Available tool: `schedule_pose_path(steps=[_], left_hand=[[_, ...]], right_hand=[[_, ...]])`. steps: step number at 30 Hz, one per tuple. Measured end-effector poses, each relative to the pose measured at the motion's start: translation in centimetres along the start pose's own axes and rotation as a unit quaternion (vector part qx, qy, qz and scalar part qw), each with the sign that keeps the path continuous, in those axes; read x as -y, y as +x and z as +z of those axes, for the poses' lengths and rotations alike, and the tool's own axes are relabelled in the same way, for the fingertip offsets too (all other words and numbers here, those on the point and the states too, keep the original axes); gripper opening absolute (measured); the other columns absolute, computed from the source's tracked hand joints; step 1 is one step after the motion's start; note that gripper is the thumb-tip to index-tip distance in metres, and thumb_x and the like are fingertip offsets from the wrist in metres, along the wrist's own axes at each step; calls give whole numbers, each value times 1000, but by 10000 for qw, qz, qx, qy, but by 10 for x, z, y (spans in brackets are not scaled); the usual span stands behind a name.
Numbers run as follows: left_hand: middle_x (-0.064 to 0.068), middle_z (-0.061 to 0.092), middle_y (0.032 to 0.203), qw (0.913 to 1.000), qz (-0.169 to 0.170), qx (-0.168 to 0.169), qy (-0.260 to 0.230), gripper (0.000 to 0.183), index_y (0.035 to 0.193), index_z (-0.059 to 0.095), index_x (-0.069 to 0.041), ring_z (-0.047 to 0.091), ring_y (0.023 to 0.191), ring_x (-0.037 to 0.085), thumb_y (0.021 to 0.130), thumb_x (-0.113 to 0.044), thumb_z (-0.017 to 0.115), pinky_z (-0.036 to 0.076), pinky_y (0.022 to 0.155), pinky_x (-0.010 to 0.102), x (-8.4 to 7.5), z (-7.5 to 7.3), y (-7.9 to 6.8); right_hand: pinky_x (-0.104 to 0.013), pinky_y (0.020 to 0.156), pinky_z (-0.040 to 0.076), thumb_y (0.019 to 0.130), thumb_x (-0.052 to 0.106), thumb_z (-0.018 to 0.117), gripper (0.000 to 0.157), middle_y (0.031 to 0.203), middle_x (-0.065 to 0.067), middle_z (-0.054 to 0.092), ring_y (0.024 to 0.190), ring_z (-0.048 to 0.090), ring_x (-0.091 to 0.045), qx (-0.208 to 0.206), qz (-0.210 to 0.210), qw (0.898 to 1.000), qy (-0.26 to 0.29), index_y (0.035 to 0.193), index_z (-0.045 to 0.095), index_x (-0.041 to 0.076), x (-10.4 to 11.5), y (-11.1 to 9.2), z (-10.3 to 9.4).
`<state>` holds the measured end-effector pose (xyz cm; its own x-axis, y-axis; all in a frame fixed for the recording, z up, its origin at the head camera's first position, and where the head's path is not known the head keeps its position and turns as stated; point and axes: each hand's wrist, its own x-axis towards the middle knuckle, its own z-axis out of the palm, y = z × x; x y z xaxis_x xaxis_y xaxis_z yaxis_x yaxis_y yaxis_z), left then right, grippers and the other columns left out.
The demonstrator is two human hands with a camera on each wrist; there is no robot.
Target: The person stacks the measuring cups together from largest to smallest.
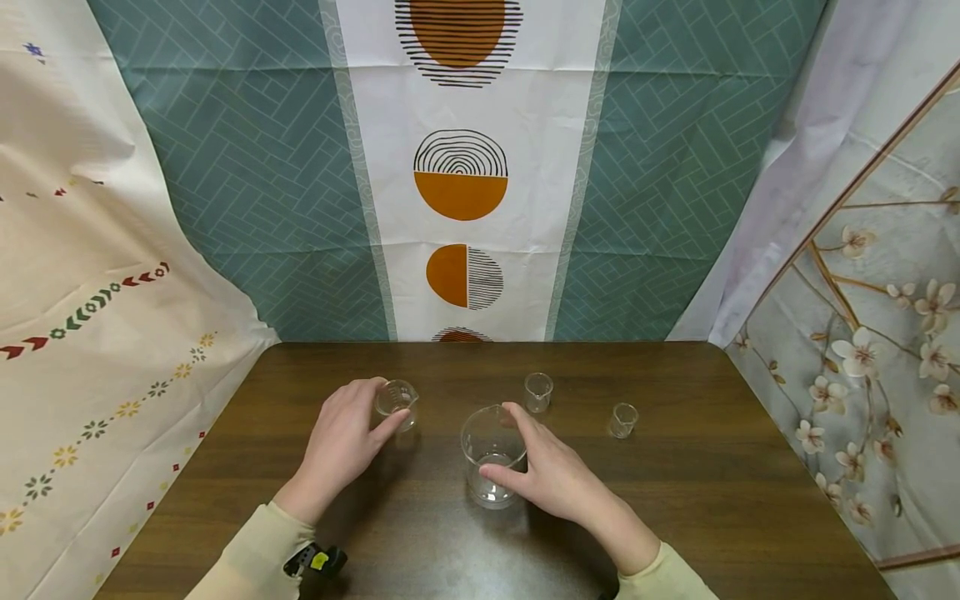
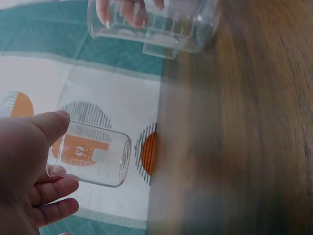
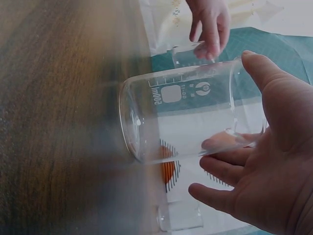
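My left hand point(image 1: 345, 437) holds a small clear glass beaker point(image 1: 397, 404) near its rim, thumb on one side and fingers on the other. In the left wrist view, the base of that small beaker point(image 2: 93, 154) shows against the cloth, clear of the table's edge. With the thumb and fingers of my right hand point(image 1: 555, 471) spread round its upper part, a large glass beaker point(image 1: 491, 479) stands at the table's middle. White print reading 500ml marks this large beaker point(image 3: 178, 93). Whether its base touches the table I cannot tell.
Two smaller glass beakers stand farther right, one point(image 1: 538, 392) behind my right hand and another point(image 1: 623, 421) beyond it. The brown wooden table point(image 1: 712, 492) ends at a green and white patterned cloth point(image 1: 465, 108). Floral cloths hang at both sides.
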<state>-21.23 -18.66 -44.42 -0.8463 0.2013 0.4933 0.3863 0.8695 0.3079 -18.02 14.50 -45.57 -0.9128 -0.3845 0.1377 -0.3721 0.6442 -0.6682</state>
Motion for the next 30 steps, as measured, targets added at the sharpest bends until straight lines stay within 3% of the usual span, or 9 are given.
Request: schedule_pose_path(steps=[13, 30], left_hand=[[14, 72, 115, 9993, 338, -95, -111, 57, 130, 67, 3, 66, 115, 36, 94, -34, 92, 47, 109, 60, -25, -11, 1], [10, 71, 115, 9975, 626, -176, -279, 57, 129, 67, 0, 66, 115, 35, 91, -33, 94, 46, 112, 57, -41, -14, -2]], right_hand=[[-58, 111, 50, 96, 65, 79, 94, 155, -3, 61, 144, 57, -29, -27, -82, 10000, 11, 166, 39, 16, -1, 1, 0], [-60, 110, 50, 97, 66, 77, 97, 155, -6, 61, 143, 58, -33, -4, -150, 9999, 64, 167, 37, 14, -2, 1, 1]])
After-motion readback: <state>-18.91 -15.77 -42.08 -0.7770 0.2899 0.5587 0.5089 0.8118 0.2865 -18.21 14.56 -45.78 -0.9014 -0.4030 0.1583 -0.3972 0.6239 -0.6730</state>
